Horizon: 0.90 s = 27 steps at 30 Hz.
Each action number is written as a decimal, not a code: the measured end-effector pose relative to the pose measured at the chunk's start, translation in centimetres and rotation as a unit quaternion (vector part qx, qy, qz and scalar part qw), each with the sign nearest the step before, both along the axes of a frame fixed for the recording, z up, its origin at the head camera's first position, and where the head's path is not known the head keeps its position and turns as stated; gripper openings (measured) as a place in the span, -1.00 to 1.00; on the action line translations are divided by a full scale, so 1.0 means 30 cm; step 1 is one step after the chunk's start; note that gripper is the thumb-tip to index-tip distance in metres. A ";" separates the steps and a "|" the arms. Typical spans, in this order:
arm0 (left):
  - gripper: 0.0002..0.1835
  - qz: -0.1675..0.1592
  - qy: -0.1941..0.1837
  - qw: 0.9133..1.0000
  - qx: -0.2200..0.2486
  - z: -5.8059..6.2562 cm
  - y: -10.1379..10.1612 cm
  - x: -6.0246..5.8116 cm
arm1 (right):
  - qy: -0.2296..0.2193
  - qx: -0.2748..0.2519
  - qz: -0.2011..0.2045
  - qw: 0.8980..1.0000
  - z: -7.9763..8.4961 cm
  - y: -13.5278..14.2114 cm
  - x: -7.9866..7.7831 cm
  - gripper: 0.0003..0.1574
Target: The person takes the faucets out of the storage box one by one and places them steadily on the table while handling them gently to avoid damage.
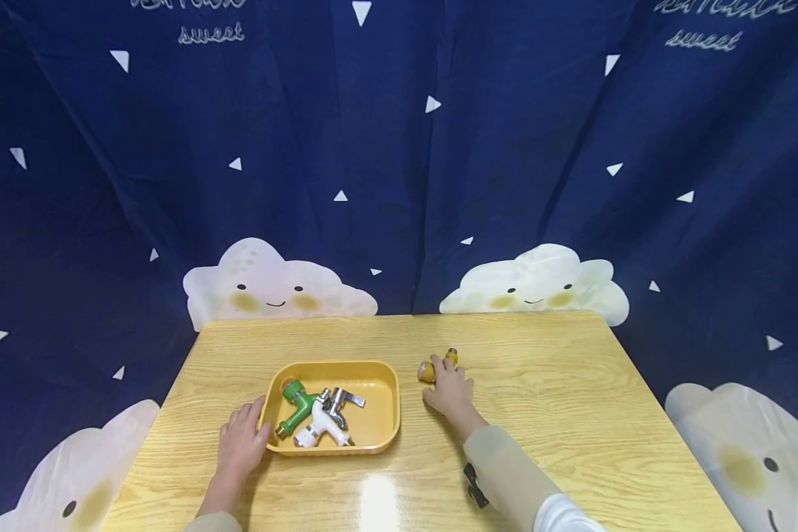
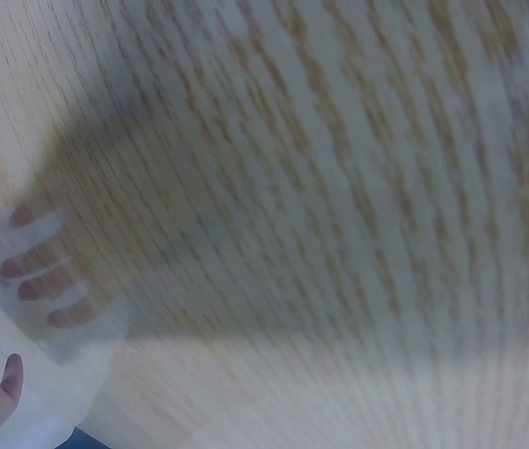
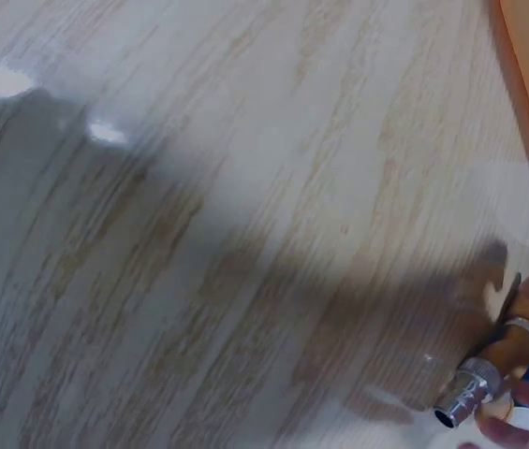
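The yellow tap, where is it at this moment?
In the head view, the yellow tap is under the right hand, to the right of the yellow tray.

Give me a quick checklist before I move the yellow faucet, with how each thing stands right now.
1. Right hand on yellow faucet: ok, fingers around it.
2. Grip firm: cannot tell, the hand hides much of it.
3. Left hand beside tray: ok, at its left edge.
4. Free space in tray: ok, right part bare.
5. Yellow faucet inside tray: not ok, it's outside, to the right.
6. Yellow faucet lifted off table: cannot tell.
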State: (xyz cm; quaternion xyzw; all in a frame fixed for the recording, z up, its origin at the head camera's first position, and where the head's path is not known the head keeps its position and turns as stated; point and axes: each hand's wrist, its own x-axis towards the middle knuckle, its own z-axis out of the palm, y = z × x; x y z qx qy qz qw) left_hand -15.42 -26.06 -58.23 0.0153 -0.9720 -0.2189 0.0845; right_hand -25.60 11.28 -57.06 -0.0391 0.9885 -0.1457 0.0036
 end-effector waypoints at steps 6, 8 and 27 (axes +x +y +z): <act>-0.47 0.001 -0.003 1.000 0.002 0.002 0.000 0.000 | 0.086 -0.012 0.006 0.996 0.016 -0.018 -0.002 -0.17; -0.46 0.001 -0.005 1.000 0.002 0.002 0.000 0.000 | 0.113 -0.025 0.019 0.993 0.026 -0.031 -0.001 -0.21; -0.46 0.000 -0.010 1.000 0.002 0.007 0.002 0.003 | 0.200 -0.116 0.133 0.964 0.130 -0.216 0.054 -0.31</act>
